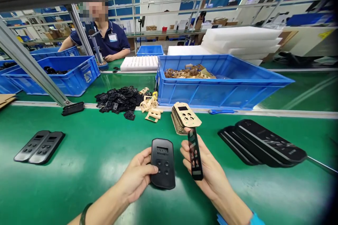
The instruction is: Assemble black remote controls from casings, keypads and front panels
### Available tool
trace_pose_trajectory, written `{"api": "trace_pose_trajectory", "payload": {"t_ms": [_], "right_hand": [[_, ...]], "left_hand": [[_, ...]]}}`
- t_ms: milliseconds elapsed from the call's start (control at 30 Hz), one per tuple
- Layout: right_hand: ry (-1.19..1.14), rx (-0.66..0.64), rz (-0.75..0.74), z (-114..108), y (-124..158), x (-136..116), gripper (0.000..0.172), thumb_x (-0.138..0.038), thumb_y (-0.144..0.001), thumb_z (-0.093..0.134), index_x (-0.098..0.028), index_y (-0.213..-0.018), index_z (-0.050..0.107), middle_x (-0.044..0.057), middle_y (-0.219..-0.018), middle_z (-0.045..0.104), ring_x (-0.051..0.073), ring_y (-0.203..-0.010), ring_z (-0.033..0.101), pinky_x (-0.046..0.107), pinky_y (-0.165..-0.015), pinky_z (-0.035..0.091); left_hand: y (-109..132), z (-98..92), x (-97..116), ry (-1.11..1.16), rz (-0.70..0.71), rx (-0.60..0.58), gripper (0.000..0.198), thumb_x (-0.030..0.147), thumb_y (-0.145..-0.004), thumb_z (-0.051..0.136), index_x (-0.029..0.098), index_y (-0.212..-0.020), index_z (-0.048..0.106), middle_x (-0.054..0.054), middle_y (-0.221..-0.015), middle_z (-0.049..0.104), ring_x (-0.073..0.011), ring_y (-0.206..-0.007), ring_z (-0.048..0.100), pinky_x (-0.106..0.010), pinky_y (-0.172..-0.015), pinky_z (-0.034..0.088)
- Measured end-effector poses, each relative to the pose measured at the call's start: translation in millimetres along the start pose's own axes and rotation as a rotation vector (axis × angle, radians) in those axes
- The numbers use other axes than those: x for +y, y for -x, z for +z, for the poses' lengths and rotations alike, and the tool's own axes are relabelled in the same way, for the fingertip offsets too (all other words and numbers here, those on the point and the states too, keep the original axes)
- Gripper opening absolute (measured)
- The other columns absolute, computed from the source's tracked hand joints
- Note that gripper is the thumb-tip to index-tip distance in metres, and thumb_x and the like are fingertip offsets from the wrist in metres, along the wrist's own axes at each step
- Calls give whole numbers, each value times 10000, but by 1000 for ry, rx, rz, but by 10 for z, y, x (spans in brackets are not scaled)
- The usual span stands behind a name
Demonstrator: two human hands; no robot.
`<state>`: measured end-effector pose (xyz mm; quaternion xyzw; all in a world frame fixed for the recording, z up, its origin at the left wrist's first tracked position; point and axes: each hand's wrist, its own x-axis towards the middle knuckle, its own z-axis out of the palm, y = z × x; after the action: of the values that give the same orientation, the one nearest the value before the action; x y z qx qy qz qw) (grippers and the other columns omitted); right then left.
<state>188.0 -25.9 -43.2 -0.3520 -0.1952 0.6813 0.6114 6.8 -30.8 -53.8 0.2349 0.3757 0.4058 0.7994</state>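
My left hand (139, 175) grips a black plastic housing cover (166, 172) by its left edge, thumb on its face. A slotted window and several round recesses show in the cover. To its right, my right hand (208, 168) holds a thin glossy black panel (194, 154) with cut-outs, turned nearly edge-on. The two parts are apart. Just beyond my right hand sits a stack of tan adhesive sheets (188, 119) with matching cut-outs. Two more black covers (39, 147) lie side by side at the left. A fanned stack of larger black panels (264, 144) rests at the right.
A pile of small black parts (121, 100) and tan scraps (150, 107) lie ahead. Behind them stand a blue bin (221, 93) of tan scraps and another blue bin (79, 81). A blue cutter (223, 111) lies nearby. A slanted metal post (34, 65) rises left; a co-worker (113, 42) is opposite.
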Motion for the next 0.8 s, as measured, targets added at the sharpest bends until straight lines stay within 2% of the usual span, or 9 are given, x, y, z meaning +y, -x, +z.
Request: {"api": "trace_pose_trajectory", "payload": {"t_ms": [133, 300, 400, 533, 633, 800], "right_hand": [[58, 54, -10, -12, -6, 12, 427, -346, -715, 763, -310, -1111, 606, -55, -717, 497, 26, -450, 286, 73, -327, 256], [115, 182, 30, 19, 10, 2, 556, -398, -615, 830, -311, -1119, 613, -76, -671, 467, -5, -412, 268, 54, -310, 262], [207, 151, -21, 17, 18, 25, 487, -428, -667, 788, -315, -1110, 618, -97, -598, 380, 4, -393, 264, 69, -303, 280], [473, 38, -146, -7, 36, 95, 392, -425, -764, 699, -301, -1127, 619, -79, -687, 413, -1, -360, 328, 124, -294, 327], [632, -12, -158, -10, 53, 140, 383, -427, -790, 661, -283, -1142, 619, -66, -713, 423, 12, -344, 395, 158, -294, 343], [717, -28, -165, -20, 58, 193, 362, -429, -811, 628, -281, -1142, 620, -48, -763, 431, 14, -351, 419, 167, -296, 345]], "left_hand": [[4, 11, -4, -2, -6, -3, 563, 1, -560, 672, 154, -1100, 641, -72, -1022, 686, -173, -906, 611, -296, -849, 429], [-17, 30, -27, 33, 16, -26, 440, 162, -683, 738, 132, -1108, 629, -100, -987, 697, -186, -883, 632, -322, -857, 446], [-20, 43, -39, 41, 15, -4, 403, 219, -716, 737, 134, -1097, 634, -100, -981, 701, -189, -888, 635, -317, -853, 452], [-12, 44, -47, 68, 5, -7, 380, 261, -750, 704, 142, -1106, 638, -101, -1022, 694, -199, -931, 628, -340, -896, 438], [-12, 32, -58, 91, -6, -16, 353, 252, -773, 677, 157, -1111, 643, -96, -1027, 695, -200, -920, 634, -343, -892, 443], [-20, 26, -82, 107, -19, -39, 333, 222, -824, 621, 154, -1149, 627, -107, -1021, 700, -190, -901, 639, -320, -846, 460]]}}
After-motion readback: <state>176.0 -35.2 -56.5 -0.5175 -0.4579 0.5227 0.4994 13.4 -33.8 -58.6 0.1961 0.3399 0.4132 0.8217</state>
